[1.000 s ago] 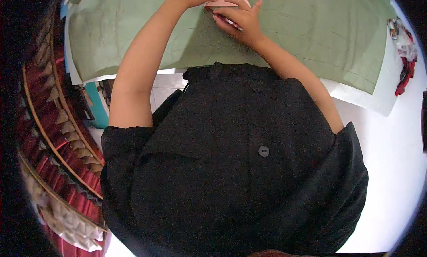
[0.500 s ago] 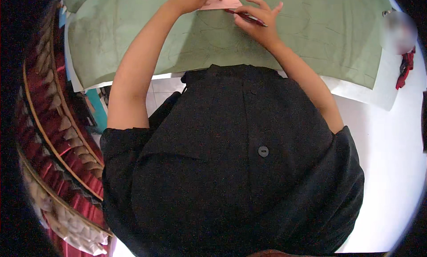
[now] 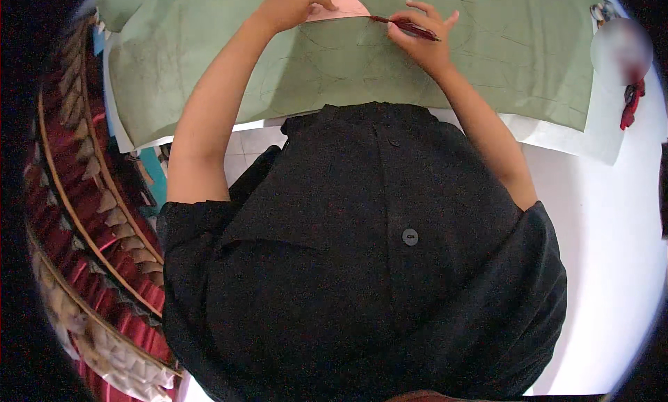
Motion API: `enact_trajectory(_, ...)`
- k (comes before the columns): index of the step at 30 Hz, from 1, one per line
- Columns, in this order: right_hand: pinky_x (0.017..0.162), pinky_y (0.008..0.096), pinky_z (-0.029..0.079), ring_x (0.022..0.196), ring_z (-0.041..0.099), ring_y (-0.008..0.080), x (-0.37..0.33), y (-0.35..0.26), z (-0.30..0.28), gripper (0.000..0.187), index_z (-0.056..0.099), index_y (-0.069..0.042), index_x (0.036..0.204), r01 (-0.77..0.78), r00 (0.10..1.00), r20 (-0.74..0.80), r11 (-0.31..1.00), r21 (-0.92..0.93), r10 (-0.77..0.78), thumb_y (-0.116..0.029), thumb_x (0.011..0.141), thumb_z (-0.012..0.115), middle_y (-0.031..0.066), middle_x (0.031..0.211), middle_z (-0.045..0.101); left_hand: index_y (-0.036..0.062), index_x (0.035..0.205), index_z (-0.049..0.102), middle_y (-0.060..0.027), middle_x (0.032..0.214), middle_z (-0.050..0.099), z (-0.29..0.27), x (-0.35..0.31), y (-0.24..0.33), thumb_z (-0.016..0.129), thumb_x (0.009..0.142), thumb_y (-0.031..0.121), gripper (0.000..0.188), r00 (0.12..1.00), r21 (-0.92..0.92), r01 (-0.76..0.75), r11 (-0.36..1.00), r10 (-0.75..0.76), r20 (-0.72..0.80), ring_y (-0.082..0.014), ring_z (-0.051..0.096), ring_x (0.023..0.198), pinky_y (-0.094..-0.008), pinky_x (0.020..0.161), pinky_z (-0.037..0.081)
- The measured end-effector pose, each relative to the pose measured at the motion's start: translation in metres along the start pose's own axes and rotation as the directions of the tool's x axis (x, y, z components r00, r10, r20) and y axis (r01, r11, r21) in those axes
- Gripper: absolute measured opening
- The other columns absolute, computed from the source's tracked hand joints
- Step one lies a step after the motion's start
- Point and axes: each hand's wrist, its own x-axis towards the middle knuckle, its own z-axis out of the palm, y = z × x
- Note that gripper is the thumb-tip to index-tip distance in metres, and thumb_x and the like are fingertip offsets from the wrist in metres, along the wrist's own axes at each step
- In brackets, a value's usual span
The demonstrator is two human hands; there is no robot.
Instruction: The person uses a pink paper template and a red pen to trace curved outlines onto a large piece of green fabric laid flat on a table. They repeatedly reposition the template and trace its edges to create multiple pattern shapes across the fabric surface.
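A pink half-round piece [image 3: 351, 7], like a flat template, lies on green fabric [image 3: 209, 68] with its straight edge toward me. My left hand [image 3: 293, 5] covers its left end, fingers pressed down on it. In a pinch grip, my right hand [image 3: 424, 36] holds a dark red pen [image 3: 414, 30], the last fingers lifted. The pen's tip meets the template's right corner. Thin drawn lines, some curved and some straight, cross the fabric around both hands.
White material [image 3: 605, 137] shows beneath the fabric's right corner. Farther right are a blurred round patch [image 3: 621, 50] and a small red cloth [image 3: 632, 106]. Dark red drapery with ruffled trim [image 3: 104, 214] hangs at the left. A pale floor [image 3: 598, 263] extends on the right.
My right hand and the pen have moved right, from the template's straight edge to its right corner. The template and my left hand sit slightly farther left and lower in view.
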Motion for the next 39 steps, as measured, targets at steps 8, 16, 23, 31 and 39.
enact_trajectory(8,0.1,0.0727,-0.001,0.115,0.055,0.0171,0.002,-0.011,-0.003,0.014,0.072,-0.021,0.083,-0.036,0.999,0.02,0.999,0.012,0.036,-0.03,0.072,0.074,-0.0069,0.094,0.068,0.033,0.096,0.073,0.0029,0.139,0.046,0.017,-0.013,-0.003,0.07,0.077,0.025,0.022,0.977,0.073,-0.07,0.995,0.083,-0.195,-0.0242,0.037,0.131,-0.058,0.101,0.021)
enact_trajectory(16,0.101,0.0729,-0.003,0.1,0.062,0.0147,0.021,-0.029,0.009,0.014,0.072,-0.024,0.082,-0.128,0.989,-0.048,0.971,0.201,0.14,-0.03,0.07,0.076,-0.0109,0.085,0.068,0.0318,0.106,0.07,-0.0009,0.134,0.049,0.041,-0.034,-0.006,0.053,0.088,0.036,0.025,0.97,-0.023,0.03,0.999,-0.035,-0.241,-0.0237,0.043,0.125,-0.0697,0.098,0.014)
enact_trajectory(23,0.081,0.033,0.052,0.088,0.065,0.0206,0.062,-0.044,0.042,0.016,0.069,-0.002,0.089,-0.278,0.958,0.197,0.834,0.477,0.206,-0.015,0.08,0.072,0.0091,0.097,0.067,0.0415,0.124,0.059,-0.0047,0.149,0.034,0.056,-0.067,0.0,0.054,0.086,0.041,0.038,0.955,-0.038,0.167,0.985,-0.171,-0.243,-0.0333,0.024,0.139,-0.0696,0.101,0.007)
enact_trajectory(31,0.077,0.0328,0.051,0.084,0.066,0.0187,0.093,-0.051,0.063,0.018,0.068,-0.001,0.088,-0.253,0.954,0.252,0.894,0.369,0.166,-0.015,0.079,0.073,0.0093,0.088,0.068,0.043,0.123,0.058,-0.008,0.149,0.033,0.055,-0.07,0.006,0.053,0.088,0.041,0.035,0.936,-0.038,0.198,0.979,-0.201,-0.29,-0.033,0.022,0.14,-0.0698,0.101,0.005)
enact_trajectory(39,0.077,0.0335,0.051,0.084,0.066,0.0175,0.094,-0.048,0.078,0.021,0.067,-0.001,0.09,-0.229,0.964,0.219,0.895,0.383,0.153,-0.016,0.078,0.074,0.0088,0.089,0.068,0.0426,0.123,0.059,-0.0076,0.146,0.036,0.048,-0.069,0.007,0.053,0.089,0.039,0.035,0.94,-0.014,0.223,0.975,-0.219,-0.261,-0.0319,0.023,0.139,-0.0711,0.1,0.007)
